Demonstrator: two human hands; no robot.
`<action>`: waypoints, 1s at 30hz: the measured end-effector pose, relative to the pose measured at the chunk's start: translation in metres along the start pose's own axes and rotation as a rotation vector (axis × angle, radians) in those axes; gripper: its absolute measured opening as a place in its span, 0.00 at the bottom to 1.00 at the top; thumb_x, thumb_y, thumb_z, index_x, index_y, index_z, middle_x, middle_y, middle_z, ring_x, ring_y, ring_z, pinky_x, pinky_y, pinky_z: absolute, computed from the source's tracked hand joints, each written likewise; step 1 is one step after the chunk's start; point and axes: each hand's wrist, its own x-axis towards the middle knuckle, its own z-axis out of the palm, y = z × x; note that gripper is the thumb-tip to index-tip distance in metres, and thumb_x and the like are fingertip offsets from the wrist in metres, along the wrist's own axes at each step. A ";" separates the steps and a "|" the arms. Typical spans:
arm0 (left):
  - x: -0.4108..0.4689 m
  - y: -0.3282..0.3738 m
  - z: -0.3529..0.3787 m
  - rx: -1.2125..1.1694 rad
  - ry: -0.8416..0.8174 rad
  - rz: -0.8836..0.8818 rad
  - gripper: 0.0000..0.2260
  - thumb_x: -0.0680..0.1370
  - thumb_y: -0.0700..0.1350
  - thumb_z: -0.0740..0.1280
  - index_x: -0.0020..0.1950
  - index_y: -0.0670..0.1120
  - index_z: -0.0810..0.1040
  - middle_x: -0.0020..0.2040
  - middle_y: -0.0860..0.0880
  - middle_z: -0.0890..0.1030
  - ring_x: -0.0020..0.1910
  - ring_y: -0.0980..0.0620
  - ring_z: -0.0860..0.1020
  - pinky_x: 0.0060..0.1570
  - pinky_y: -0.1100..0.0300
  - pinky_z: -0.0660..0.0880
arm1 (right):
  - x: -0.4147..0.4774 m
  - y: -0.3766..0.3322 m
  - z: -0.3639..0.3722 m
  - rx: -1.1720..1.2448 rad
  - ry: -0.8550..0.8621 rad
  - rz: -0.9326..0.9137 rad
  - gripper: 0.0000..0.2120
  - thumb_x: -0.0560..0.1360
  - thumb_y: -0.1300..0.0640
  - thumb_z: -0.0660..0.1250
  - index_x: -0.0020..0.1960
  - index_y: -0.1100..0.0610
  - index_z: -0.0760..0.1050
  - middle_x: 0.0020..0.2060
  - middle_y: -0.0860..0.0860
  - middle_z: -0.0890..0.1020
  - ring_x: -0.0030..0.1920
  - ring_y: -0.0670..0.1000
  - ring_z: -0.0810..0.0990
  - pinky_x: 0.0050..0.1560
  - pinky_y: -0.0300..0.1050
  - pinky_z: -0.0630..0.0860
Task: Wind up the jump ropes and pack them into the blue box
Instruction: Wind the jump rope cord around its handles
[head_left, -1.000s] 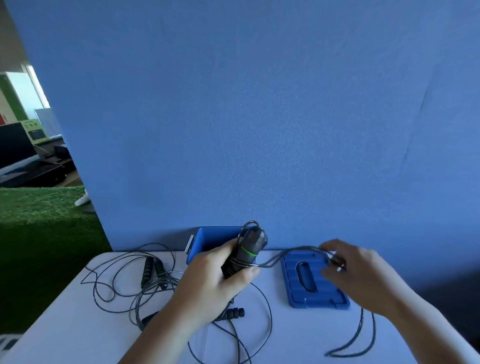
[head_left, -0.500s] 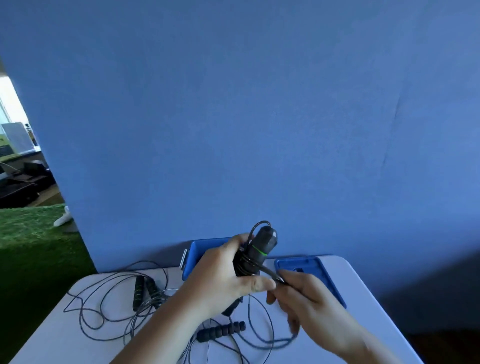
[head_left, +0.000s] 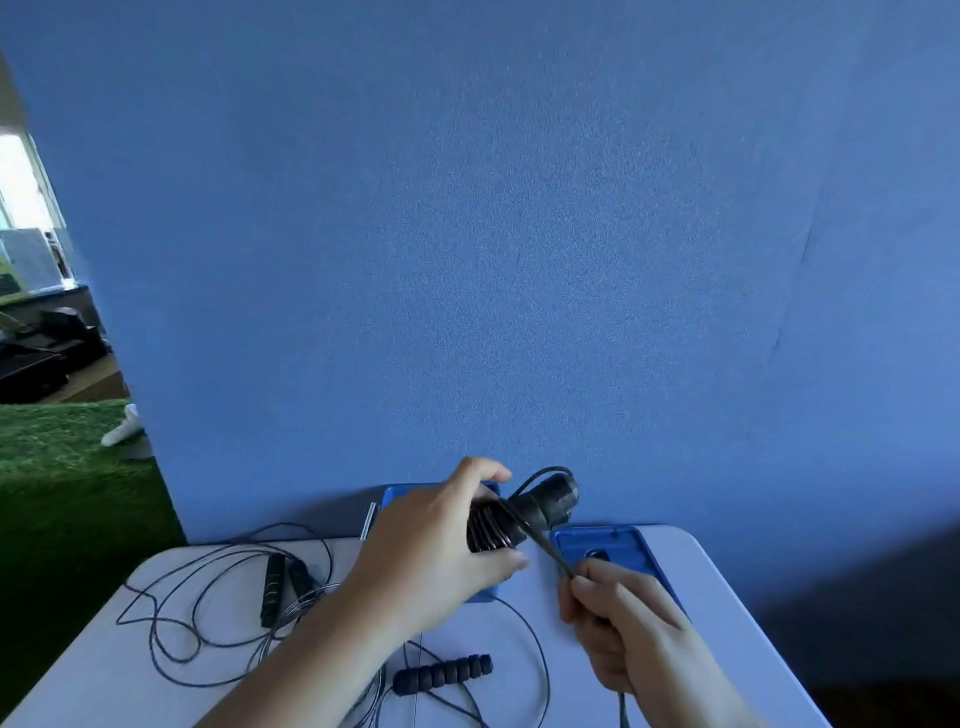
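- Left hand (head_left: 441, 556) was clamped round a black handle (head_left: 543, 505), raised over the bench (head_left: 104, 675). The handle's free end tilted up toward the wall, and several turns of cord lay on it.
- Right hand (head_left: 623, 623) pinched the cord (head_left: 540, 543) just beside the handle, with the line taut between them.
- Cord looked thin, limp and light, probably springy. Coils may slip unless kept tight, so best gripped close to the handle.
- The rope's other handle (head_left: 441, 675) lay loose on the bench.
- Second rope (head_left: 272, 587) sprawled unwound at left.
- Blue box (head_left: 405, 496) sat behind the left hand, with its lid (head_left: 623, 545) flat beside it.
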 end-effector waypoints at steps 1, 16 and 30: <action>-0.001 0.000 0.002 0.018 0.002 0.026 0.30 0.70 0.64 0.73 0.69 0.67 0.64 0.58 0.69 0.79 0.54 0.66 0.77 0.52 0.67 0.73 | -0.001 0.001 0.000 -0.014 -0.009 -0.008 0.11 0.72 0.51 0.62 0.35 0.56 0.76 0.28 0.52 0.58 0.28 0.50 0.53 0.27 0.39 0.52; -0.003 0.023 0.003 -0.033 -0.109 0.242 0.35 0.73 0.58 0.68 0.78 0.67 0.60 0.60 0.64 0.71 0.58 0.67 0.72 0.54 0.77 0.66 | 0.025 0.035 -0.033 -0.231 -0.212 0.010 0.23 0.78 0.35 0.60 0.35 0.52 0.68 0.28 0.52 0.65 0.29 0.53 0.59 0.31 0.47 0.55; -0.023 0.025 0.028 0.386 -0.259 0.430 0.37 0.66 0.56 0.61 0.75 0.72 0.59 0.51 0.58 0.74 0.47 0.58 0.71 0.27 0.65 0.70 | 0.086 -0.086 -0.060 -1.236 -0.260 -0.089 0.24 0.74 0.42 0.72 0.33 0.56 0.66 0.27 0.46 0.66 0.30 0.47 0.63 0.32 0.43 0.63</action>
